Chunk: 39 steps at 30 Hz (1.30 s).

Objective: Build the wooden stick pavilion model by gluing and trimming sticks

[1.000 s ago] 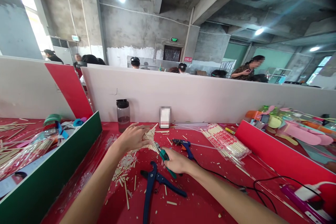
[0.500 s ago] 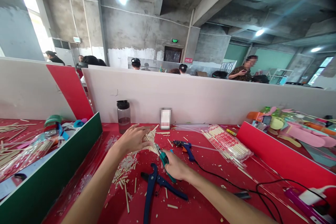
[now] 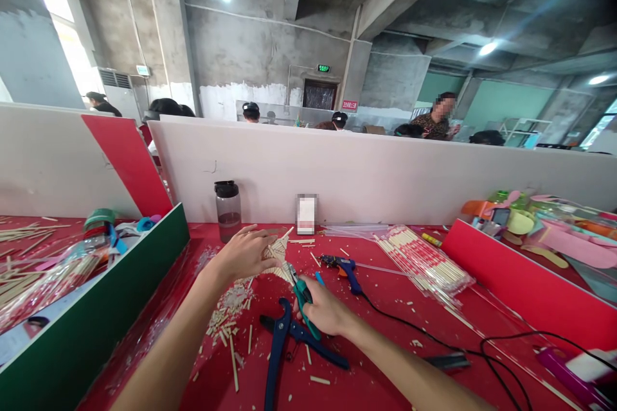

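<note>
My left hand (image 3: 247, 254) is closed on a small lattice of wooden sticks (image 3: 280, 255), fingers over its left side. My right hand (image 3: 322, 308) grips green-handled pliers (image 3: 303, 294), whose metal jaws touch the lattice's lower right edge. Below my hands lies a blue cutter (image 3: 284, 334), its handles spread apart. A blue glue gun (image 3: 343, 270) rests to the right of the pliers, with its black cord running right. Cut stick pieces (image 3: 226, 314) are scattered under my left wrist.
A water bottle (image 3: 228, 212) and a propped phone (image 3: 307, 214) stand by the white divider (image 3: 385, 173). Packed sticks (image 3: 427, 260) lie right. A green board (image 3: 110, 295) and a red board (image 3: 530, 279) flank the red table. People are beyond the divider.
Both hands keep nearly the same pose on the lattice and pliers. The view has shifted slightly, and the standing person beyond the divider has leaned left.
</note>
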Each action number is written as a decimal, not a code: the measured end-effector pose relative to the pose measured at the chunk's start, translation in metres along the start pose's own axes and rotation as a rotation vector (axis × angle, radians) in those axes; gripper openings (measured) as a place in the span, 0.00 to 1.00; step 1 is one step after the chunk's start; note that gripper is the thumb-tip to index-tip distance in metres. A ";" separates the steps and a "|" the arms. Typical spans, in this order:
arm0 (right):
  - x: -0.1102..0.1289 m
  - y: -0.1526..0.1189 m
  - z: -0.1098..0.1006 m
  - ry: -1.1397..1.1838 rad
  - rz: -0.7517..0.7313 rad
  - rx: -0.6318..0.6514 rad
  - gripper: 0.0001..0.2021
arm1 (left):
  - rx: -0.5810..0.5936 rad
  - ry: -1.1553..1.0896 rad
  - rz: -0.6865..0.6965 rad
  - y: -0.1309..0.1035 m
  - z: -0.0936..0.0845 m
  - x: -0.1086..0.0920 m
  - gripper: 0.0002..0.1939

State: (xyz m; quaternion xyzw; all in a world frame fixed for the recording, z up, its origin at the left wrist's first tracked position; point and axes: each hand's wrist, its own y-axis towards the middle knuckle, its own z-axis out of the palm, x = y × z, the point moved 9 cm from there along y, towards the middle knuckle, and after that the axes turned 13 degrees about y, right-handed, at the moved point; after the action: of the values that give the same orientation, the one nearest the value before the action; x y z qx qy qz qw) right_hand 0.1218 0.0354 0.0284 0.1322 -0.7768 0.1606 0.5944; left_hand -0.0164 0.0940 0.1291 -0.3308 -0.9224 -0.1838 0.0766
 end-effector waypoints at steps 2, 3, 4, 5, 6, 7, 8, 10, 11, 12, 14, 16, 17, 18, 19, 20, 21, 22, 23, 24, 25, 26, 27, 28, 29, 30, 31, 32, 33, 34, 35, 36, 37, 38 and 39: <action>0.000 -0.001 -0.001 -0.008 0.001 0.001 0.23 | 0.001 -0.001 0.003 0.000 0.001 0.000 0.31; 0.001 -0.001 -0.002 -0.017 0.003 -0.004 0.23 | -0.001 -0.002 0.003 0.000 0.001 0.000 0.31; 0.001 -0.001 -0.003 -0.033 0.001 -0.009 0.23 | -0.003 -0.003 0.002 0.000 0.001 0.000 0.31; 0.001 -0.001 -0.004 -0.053 -0.005 -0.017 0.22 | -0.004 -0.005 0.001 0.000 0.001 0.000 0.31; 0.002 -0.001 -0.005 -0.076 -0.016 -0.027 0.21 | -0.004 -0.007 0.000 0.000 0.001 0.000 0.31; 0.003 -0.001 -0.005 -0.095 -0.030 -0.034 0.20 | -0.002 -0.008 -0.001 0.001 0.002 0.000 0.32; 0.004 0.000 -0.005 -0.108 -0.044 -0.041 0.19 | 0.001 -0.009 -0.001 0.001 0.002 0.000 0.32; 0.003 0.002 -0.005 -0.118 -0.057 -0.066 0.19 | 0.008 -0.008 -0.006 0.001 0.001 0.000 0.31; 0.001 0.003 -0.006 -0.121 -0.056 -0.080 0.20 | 0.012 -0.006 -0.008 0.001 0.001 0.000 0.31; 0.000 0.005 -0.006 -0.125 -0.052 -0.090 0.20 | 0.016 -0.004 -0.009 0.001 0.001 0.000 0.30; -0.002 0.008 -0.007 -0.135 -0.052 -0.098 0.23 | 0.020 -0.003 -0.007 0.001 0.001 0.000 0.31; 0.001 0.009 -0.009 -0.122 -0.066 -0.079 0.25 | 0.020 -0.001 0.001 0.001 0.001 0.000 0.32; 0.002 0.009 -0.010 -0.104 -0.072 -0.065 0.25 | 0.019 0.002 0.005 0.001 0.001 0.000 0.33; 0.005 0.009 -0.011 -0.088 -0.076 -0.050 0.25 | 0.019 0.007 0.009 0.001 0.001 0.000 0.33; 0.007 0.008 -0.011 -0.082 -0.080 -0.034 0.25 | 0.019 0.012 0.011 0.001 0.002 -0.001 0.33; 0.009 0.007 -0.012 -0.090 -0.083 -0.017 0.24 | 0.018 0.016 0.011 0.001 0.002 -0.001 0.33; 0.012 0.006 -0.013 -0.113 -0.084 -0.003 0.24 | 0.015 0.019 0.011 0.001 0.001 -0.001 0.33; 0.014 0.005 -0.013 -0.149 -0.085 0.006 0.23 | 0.013 0.020 0.011 0.001 0.001 -0.001 0.32; 0.016 0.005 -0.013 -0.186 -0.086 0.009 0.22 | 0.011 0.021 0.012 0.001 0.001 -0.001 0.32; 0.018 0.004 -0.013 -0.218 -0.089 0.010 0.22 | 0.011 0.022 0.012 0.001 0.001 -0.001 0.32; 0.020 0.004 -0.013 -0.238 -0.093 0.008 0.21 | 0.012 0.022 0.012 0.001 0.001 -0.001 0.32; 0.022 0.004 -0.012 -0.248 -0.096 0.008 0.21 | 0.014 0.021 0.012 0.001 0.001 -0.001 0.32; 0.024 0.004 -0.012 -0.250 -0.100 0.010 0.21 | 0.015 0.021 0.011 0.001 0.002 -0.001 0.32; 0.025 0.005 -0.011 -0.251 -0.102 0.015 0.20 | 0.016 0.019 0.010 0.001 0.002 0.000 0.31; 0.026 0.006 -0.011 -0.254 -0.104 0.023 0.19 | 0.017 0.017 0.009 0.001 0.002 0.000 0.31; 0.027 0.006 -0.011 -0.258 -0.103 0.034 0.18 | 0.019 0.015 0.009 0.001 0.002 0.000 0.31; 0.028 0.007 -0.011 -0.264 -0.105 0.045 0.17 | 0.020 0.011 0.009 0.001 0.002 0.000 0.32; 0.028 0.008 -0.011 -0.268 -0.109 0.057 0.16 | 0.021 0.007 0.009 0.001 0.003 0.000 0.32; 0.029 0.009 -0.012 -0.273 -0.114 0.067 0.16 | 0.021 0.004 0.007 0.001 0.003 0.000 0.32; 0.030 0.009 -0.013 -0.277 -0.116 0.075 0.16 | 0.022 0.002 0.005 0.002 0.004 0.000 0.33; 0.030 0.009 -0.013 -0.283 -0.115 0.078 0.17 | 0.021 0.002 0.000 0.002 0.004 0.000 0.33; 0.031 0.009 -0.014 -0.290 -0.110 0.077 0.18 | 0.018 0.002 -0.003 0.002 0.005 0.001 0.34; 0.031 0.009 -0.015 -0.301 -0.103 0.071 0.18 | 0.015 0.004 -0.004 0.002 0.005 0.001 0.34; 0.032 0.009 -0.016 -0.314 -0.092 0.060 0.19 | 0.011 0.004 -0.003 0.002 0.005 0.001 0.34; 0.032 0.009 -0.016 -0.329 -0.081 0.049 0.21 | 0.006 0.002 0.001 0.002 0.005 0.001 0.34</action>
State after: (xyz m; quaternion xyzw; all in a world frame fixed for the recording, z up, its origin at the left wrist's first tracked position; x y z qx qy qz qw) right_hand 0.1241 0.0497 0.0628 0.2024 -0.8535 0.1316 0.4619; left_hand -0.0163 0.0979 0.1252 -0.3307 -0.9228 -0.1813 0.0788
